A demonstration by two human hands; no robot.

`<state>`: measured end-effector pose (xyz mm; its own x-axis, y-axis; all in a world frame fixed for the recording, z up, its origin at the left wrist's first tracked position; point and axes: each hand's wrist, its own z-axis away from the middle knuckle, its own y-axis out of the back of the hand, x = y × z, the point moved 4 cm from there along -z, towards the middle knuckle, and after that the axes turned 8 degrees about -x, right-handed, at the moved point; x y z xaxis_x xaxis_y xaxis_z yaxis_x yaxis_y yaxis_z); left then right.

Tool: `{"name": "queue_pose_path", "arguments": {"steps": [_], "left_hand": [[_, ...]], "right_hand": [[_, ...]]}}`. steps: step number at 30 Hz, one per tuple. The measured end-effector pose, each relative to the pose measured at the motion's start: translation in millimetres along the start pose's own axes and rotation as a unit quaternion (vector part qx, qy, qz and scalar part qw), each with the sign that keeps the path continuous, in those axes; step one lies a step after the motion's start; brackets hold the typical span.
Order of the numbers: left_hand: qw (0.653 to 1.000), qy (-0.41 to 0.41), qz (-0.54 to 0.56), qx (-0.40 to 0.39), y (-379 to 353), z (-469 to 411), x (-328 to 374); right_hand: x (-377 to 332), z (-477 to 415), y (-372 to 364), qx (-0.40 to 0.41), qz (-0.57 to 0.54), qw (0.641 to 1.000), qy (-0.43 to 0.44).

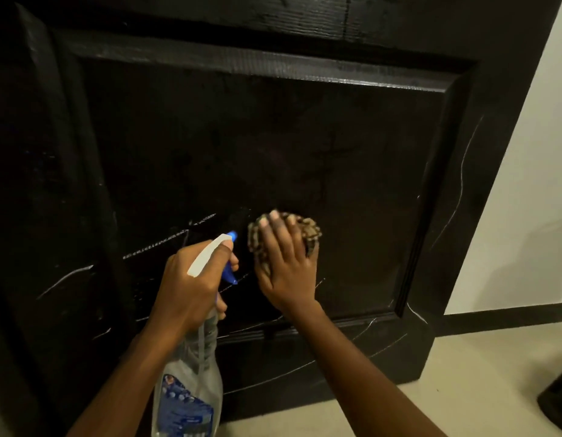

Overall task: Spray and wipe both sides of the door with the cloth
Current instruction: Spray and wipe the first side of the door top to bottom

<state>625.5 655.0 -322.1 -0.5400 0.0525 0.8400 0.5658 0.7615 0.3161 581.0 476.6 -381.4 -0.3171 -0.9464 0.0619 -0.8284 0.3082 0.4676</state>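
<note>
A black panelled door (242,137) fills most of the view, with pale scratch lines on its lower part. My right hand (286,266) presses a patterned brown cloth (308,231) flat against the lower panel, fingers straight over it. My left hand (188,285) grips the neck of a clear spray bottle (191,380) with a blue label. Its white and blue nozzle (224,244) points at the door just left of the cloth, with my fingers on the trigger.
A white wall (532,184) with a dark skirting board (506,320) stands to the right of the door's edge. Pale floor (462,389) lies below. A dark object (557,398) sits at the lower right edge.
</note>
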Motion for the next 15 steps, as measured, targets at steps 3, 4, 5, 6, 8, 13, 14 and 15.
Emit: {"name": "queue_pose_path", "arguments": {"steps": [3,4,5,6,8,13,14,15], "left_hand": [[1.000,0.004,-0.005,0.005,5.3,5.9,1.1],[1.000,0.006,-0.004,0.004,6.8,7.2,0.4],[1.000,0.008,-0.002,0.003,8.6,8.2,-0.5],[1.000,0.010,0.001,0.004,10.8,8.8,-1.8],[1.000,0.013,0.008,0.005,14.4,10.4,-3.5],[1.000,0.012,0.007,0.019,25.4,14.8,-3.0],[1.000,0.011,0.006,0.025,28.5,15.9,-2.4],[1.000,0.009,0.005,0.029,30.8,17.0,-1.4]], "right_hand": [[21.0,37.2,-10.6,-0.054,0.054,0.987,0.142],[36.0,43.8,-7.1,-0.050,0.044,0.991,0.117],[51.4,46.5,-0.9,-0.034,0.023,0.997,0.058],[65.8,45.3,6.1,-0.008,-0.008,1.000,-0.025],[80.4,27.2,19.7,0.067,-0.080,0.974,-0.202],[20.2,-41.4,28.6,0.120,-0.143,0.929,-0.319],[-0.4,-42.5,22.3,0.086,-0.102,0.964,-0.232],[-19.7,-36.6,13.9,0.045,-0.053,0.990,-0.126]]}}
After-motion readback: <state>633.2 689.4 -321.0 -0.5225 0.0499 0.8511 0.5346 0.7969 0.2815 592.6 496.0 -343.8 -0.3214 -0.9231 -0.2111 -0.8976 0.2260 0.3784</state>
